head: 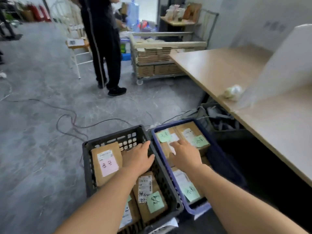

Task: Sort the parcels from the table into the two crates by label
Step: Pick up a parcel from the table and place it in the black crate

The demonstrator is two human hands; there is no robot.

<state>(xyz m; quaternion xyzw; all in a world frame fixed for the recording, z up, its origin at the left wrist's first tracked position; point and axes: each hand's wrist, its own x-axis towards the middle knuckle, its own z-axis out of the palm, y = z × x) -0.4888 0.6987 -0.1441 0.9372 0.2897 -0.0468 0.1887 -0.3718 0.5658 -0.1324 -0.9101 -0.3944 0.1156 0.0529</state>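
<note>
Two crates on the floor at six o'clock, black crate (116,137) and blue crate (219,149) holding brown parcels (106,163), left hand (138,157) flat, fingers relaxed, over the black crate, right hand (184,153) spread, fingers touching a parcel in the blue crate, table (236,68) at two o'clock.

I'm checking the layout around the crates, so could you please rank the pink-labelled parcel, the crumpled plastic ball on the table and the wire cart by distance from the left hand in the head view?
From the left hand, in the black crate:
1. Pink-labelled parcel, just left of the hand in the same crate.
2. Crumpled plastic ball, on the table's edge, up to the right.
3. Wire cart, far back beyond the table's end.
</note>
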